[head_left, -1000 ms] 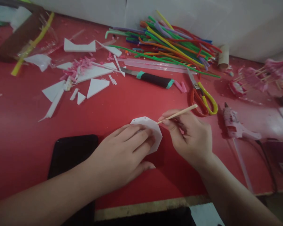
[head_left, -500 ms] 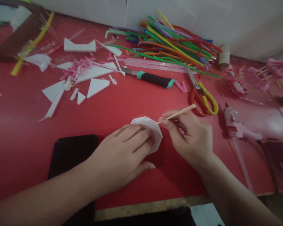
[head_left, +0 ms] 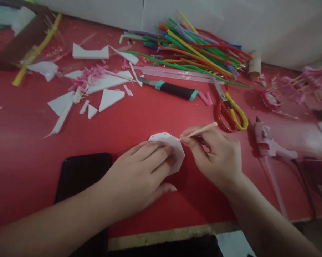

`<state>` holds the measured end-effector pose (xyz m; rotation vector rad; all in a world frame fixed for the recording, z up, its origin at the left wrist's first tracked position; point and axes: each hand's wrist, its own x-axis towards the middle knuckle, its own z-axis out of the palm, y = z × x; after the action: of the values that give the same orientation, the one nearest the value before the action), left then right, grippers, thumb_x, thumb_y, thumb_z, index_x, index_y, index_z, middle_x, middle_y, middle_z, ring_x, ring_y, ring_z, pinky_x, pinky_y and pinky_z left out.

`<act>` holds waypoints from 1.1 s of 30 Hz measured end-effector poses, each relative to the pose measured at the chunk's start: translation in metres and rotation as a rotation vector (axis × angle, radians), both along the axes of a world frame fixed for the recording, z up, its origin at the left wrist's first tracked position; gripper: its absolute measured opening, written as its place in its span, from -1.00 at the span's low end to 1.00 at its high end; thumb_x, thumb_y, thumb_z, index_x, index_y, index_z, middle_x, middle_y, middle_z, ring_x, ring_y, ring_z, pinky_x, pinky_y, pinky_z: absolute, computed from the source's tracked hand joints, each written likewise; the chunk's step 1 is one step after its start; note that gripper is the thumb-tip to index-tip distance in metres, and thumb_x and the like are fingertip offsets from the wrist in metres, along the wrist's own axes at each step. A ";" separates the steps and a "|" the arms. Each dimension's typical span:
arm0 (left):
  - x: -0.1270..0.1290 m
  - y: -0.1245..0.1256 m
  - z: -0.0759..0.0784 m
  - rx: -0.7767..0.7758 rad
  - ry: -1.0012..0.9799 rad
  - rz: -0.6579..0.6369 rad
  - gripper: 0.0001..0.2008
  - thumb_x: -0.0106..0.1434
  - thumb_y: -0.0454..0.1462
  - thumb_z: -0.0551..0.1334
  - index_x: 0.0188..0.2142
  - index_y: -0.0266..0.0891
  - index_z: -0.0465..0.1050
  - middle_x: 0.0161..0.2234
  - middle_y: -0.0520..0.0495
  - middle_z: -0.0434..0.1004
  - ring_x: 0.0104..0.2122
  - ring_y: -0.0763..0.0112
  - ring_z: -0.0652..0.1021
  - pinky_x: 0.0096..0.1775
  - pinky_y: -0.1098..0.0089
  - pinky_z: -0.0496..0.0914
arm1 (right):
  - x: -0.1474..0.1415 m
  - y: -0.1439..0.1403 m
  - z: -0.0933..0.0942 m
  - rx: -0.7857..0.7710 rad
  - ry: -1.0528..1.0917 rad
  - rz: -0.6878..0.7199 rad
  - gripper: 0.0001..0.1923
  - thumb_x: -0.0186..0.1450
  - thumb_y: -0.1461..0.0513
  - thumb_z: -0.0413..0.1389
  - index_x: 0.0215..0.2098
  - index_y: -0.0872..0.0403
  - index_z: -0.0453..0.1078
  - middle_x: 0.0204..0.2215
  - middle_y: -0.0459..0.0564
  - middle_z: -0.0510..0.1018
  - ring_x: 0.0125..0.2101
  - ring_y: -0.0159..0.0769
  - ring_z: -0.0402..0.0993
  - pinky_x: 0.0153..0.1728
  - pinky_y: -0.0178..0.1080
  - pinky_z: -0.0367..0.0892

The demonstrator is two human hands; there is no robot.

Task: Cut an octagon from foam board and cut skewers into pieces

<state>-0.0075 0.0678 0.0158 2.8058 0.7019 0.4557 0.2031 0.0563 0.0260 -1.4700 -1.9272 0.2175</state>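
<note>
My left hand [head_left: 147,167] lies over a white many-sided foam piece [head_left: 178,157], its fingers curved and holding it down on the red table. Its thumb rests apart on the tabletop. Small holes show along the far edge of the foam. Between thumb and fingertips, my right hand [head_left: 214,153] pinches a thin wooden stick [head_left: 202,129]. The stick slants up to the right, and its narrow tip meets the foam near the upper right edge. How deep the tip sits I cannot tell. Much of the foam is hidden under my left hand.
Behind are foam offcuts [head_left: 111,100], a black-handled knife [head_left: 177,90], scissors [head_left: 226,110] and a heap of pipe cleaners [head_left: 198,50]. A glue gun [head_left: 267,141] lies right, its cord running down. A black phone [head_left: 82,175] is partly under my left forearm.
The upper end of the stick has shifted slightly left and down, with a small movement of my right hand. My left hand and the foam piece look unmoved.
</note>
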 end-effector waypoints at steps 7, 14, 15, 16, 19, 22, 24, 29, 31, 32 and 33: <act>0.001 0.000 -0.001 0.006 -0.012 -0.004 -0.60 0.34 -0.09 0.26 0.00 -0.37 0.51 0.06 -0.24 0.55 0.06 -0.02 0.51 0.10 0.01 0.46 | 0.000 0.000 -0.001 0.015 0.011 0.028 -0.86 0.31 0.36 0.15 -0.28 -0.02 0.44 -0.32 -0.12 0.68 -0.32 -0.31 0.64 -0.36 -0.30 0.48; 0.001 0.001 0.001 -0.001 -0.020 -0.002 -0.62 0.33 -0.10 0.28 -0.02 -0.36 0.51 0.04 -0.23 0.55 0.06 -0.04 0.51 0.09 0.00 0.47 | 0.002 0.000 0.001 -0.036 0.011 0.027 -0.86 0.33 0.34 0.11 -0.26 -0.02 0.45 -0.31 -0.12 0.69 -0.33 -0.31 0.63 -0.38 -0.30 0.46; 0.000 0.001 0.001 -0.002 -0.019 -0.002 -0.62 0.33 -0.10 0.28 -0.02 -0.36 0.51 0.04 -0.23 0.55 0.06 -0.04 0.52 0.09 0.00 0.47 | 0.002 0.000 0.001 -0.037 0.015 0.028 -0.86 0.34 0.34 0.11 -0.26 -0.02 0.45 -0.31 -0.12 0.68 -0.33 -0.31 0.63 -0.37 -0.31 0.46; 0.000 0.001 0.001 -0.003 -0.017 -0.002 -0.63 0.33 -0.10 0.27 -0.02 -0.36 0.51 0.04 -0.23 0.55 0.06 -0.03 0.51 0.10 0.00 0.46 | 0.002 0.000 0.000 -0.035 0.018 0.030 -0.87 0.34 0.34 0.11 -0.26 -0.01 0.45 -0.32 -0.12 0.68 -0.34 -0.32 0.63 -0.37 -0.32 0.46; 0.000 0.000 0.001 -0.007 -0.013 -0.001 -0.63 0.35 -0.10 0.26 -0.02 -0.35 0.51 0.06 -0.22 0.55 0.07 -0.02 0.50 0.10 0.02 0.46 | 0.001 0.001 0.000 -0.025 0.017 0.036 -0.88 0.34 0.34 0.11 -0.28 -0.01 0.45 -0.33 -0.13 0.68 -0.34 -0.32 0.63 -0.37 -0.33 0.45; 0.001 0.000 0.000 -0.002 -0.009 0.000 -0.61 0.34 -0.09 0.26 -0.01 -0.35 0.51 0.06 -0.21 0.55 0.07 0.00 0.50 0.11 0.03 0.45 | 0.000 0.000 0.000 -0.034 0.019 0.024 -0.90 0.32 0.33 0.14 -0.28 0.00 0.45 -0.33 -0.13 0.68 -0.34 -0.32 0.63 -0.38 -0.32 0.44; 0.001 0.000 -0.001 0.010 -0.011 -0.001 -0.58 0.33 -0.08 0.28 0.01 -0.37 0.50 0.04 -0.21 0.55 0.06 0.00 0.51 0.10 0.04 0.45 | 0.000 0.000 0.000 -0.047 0.036 0.005 -0.91 0.31 0.33 0.16 -0.30 0.01 0.45 -0.34 -0.12 0.68 -0.34 -0.32 0.63 -0.37 -0.32 0.43; 0.003 0.000 0.000 0.026 -0.014 -0.003 -0.57 0.31 -0.09 0.30 0.02 -0.39 0.50 0.03 -0.22 0.55 0.04 0.00 0.50 0.08 0.06 0.46 | 0.001 0.001 0.000 -0.088 0.066 -0.011 -0.92 0.32 0.33 0.15 -0.30 0.03 0.45 -0.34 -0.11 0.67 -0.36 -0.35 0.61 -0.36 -0.33 0.43; 0.002 0.001 0.001 0.017 -0.012 -0.003 -0.57 0.31 -0.10 0.30 0.02 -0.39 0.49 0.02 -0.22 0.56 0.03 0.01 0.50 0.07 0.06 0.46 | 0.001 0.001 0.000 -0.099 0.062 -0.013 -0.91 0.32 0.35 0.15 -0.28 0.03 0.45 -0.32 -0.14 0.67 -0.36 -0.38 0.60 -0.37 -0.36 0.41; 0.002 0.001 0.001 0.012 -0.012 -0.006 -0.58 0.31 -0.10 0.30 0.01 -0.39 0.50 0.02 -0.22 0.56 0.04 0.00 0.50 0.07 0.05 0.46 | 0.001 0.001 0.001 -0.098 0.055 -0.012 -0.90 0.32 0.36 0.15 -0.27 0.03 0.46 -0.32 -0.14 0.67 -0.37 -0.40 0.59 -0.38 -0.37 0.40; 0.001 0.001 0.001 0.007 -0.012 -0.009 -0.59 0.32 -0.10 0.29 0.00 -0.39 0.50 0.02 -0.22 0.55 0.05 -0.01 0.50 0.07 0.05 0.46 | 0.001 0.001 0.001 -0.094 0.046 -0.009 -0.89 0.32 0.36 0.14 -0.27 0.03 0.46 -0.33 -0.15 0.67 -0.38 -0.41 0.59 -0.39 -0.38 0.39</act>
<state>-0.0063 0.0689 0.0172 2.8090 0.6864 0.4735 0.2041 0.0569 0.0268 -1.5211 -1.8955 0.3398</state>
